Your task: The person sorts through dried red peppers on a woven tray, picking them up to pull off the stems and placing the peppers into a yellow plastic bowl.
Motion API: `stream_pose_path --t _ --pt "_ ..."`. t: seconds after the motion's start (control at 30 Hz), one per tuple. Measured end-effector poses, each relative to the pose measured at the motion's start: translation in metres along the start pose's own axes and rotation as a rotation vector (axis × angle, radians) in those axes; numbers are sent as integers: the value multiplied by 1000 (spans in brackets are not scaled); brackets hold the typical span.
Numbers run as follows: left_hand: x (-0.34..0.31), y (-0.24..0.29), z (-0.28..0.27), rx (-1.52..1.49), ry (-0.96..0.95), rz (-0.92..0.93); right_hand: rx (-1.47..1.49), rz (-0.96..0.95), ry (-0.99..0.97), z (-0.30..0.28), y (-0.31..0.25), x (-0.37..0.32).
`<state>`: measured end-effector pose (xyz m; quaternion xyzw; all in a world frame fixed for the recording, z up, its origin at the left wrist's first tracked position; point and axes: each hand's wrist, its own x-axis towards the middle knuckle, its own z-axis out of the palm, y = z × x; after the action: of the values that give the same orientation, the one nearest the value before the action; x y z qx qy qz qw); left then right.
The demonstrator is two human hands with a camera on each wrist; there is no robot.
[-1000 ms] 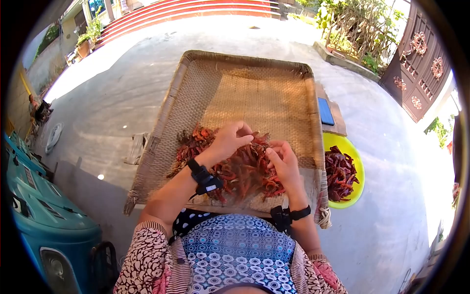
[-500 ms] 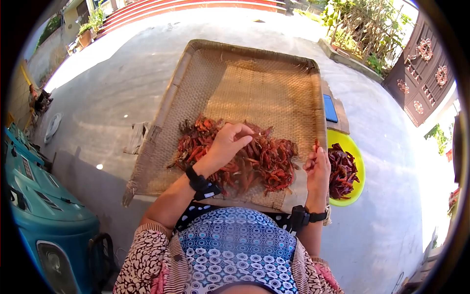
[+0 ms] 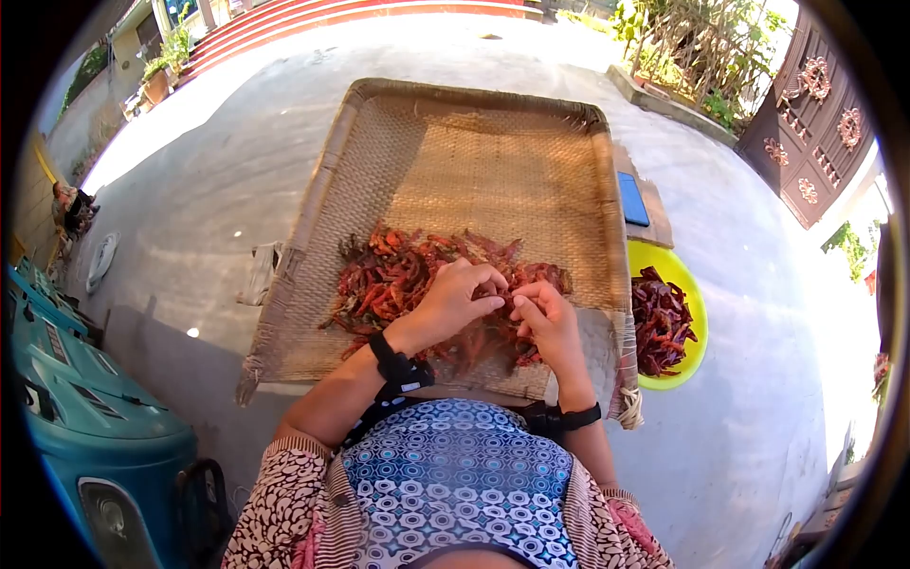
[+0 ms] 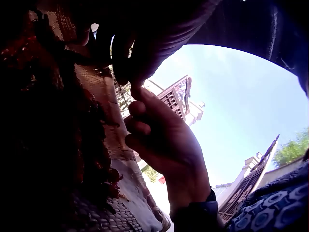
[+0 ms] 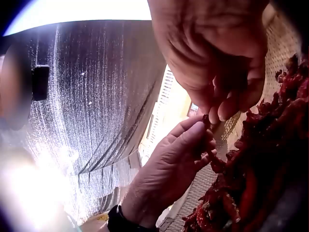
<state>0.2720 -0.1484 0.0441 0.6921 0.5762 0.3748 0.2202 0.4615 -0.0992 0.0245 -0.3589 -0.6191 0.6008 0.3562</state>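
Note:
Red dried chili peppers [image 3: 389,275] lie heaped at the near end of a woven tray [image 3: 493,171]. Over this heap my hands meet, fingertip to fingertip. My left hand [image 3: 457,302] pinches one dried chili [image 5: 206,126] between thumb and forefinger, best seen in the right wrist view. From the other side my right hand [image 3: 552,327] comes in with curled fingers, its thumb and forefinger pinching at the same chili's end. In the left wrist view the right hand [image 4: 166,130] is backlit and the heap is very dark.
A yellow-green bowl [image 3: 697,327] of darker chilies stands right of the tray. Beyond it a blue phone [image 3: 632,199] lies on a board [image 3: 656,223]. A teal vehicle [image 3: 114,417] stands at the left, and a planter edge [image 3: 664,109] runs at the back right.
My right hand went out to the tray's right edge by the bowl with a chili, then came back left to meet my left hand. The left hand stayed over the heap.

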Motion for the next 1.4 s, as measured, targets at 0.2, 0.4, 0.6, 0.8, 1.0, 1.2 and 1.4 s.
stream_pose_path --t 0.2,0.4,0.6,0.8,1.0,1.2,1.4 --pt "4 -18 -17 80 -67 -129 71 -34 134 -54 3 -2" --pt "17 -18 -26 -31 -84 -235 192 -95 383 -103 9 -6" --pt "53 -34 -28 -294 -21 -246 934 -68 650 -130 24 -9" --pt "107 -59 -7 296 -211 -228 728 65 425 -92 35 -10" --pt "124 -58 20 683 -232 -191 624 65 297 -66 32 -12" --pt "137 -85 36 676 -459 -183 590 110 258 -62 43 -12" --pt "121 -86 31 302 -206 -28 367 74 245 -54 28 -8"
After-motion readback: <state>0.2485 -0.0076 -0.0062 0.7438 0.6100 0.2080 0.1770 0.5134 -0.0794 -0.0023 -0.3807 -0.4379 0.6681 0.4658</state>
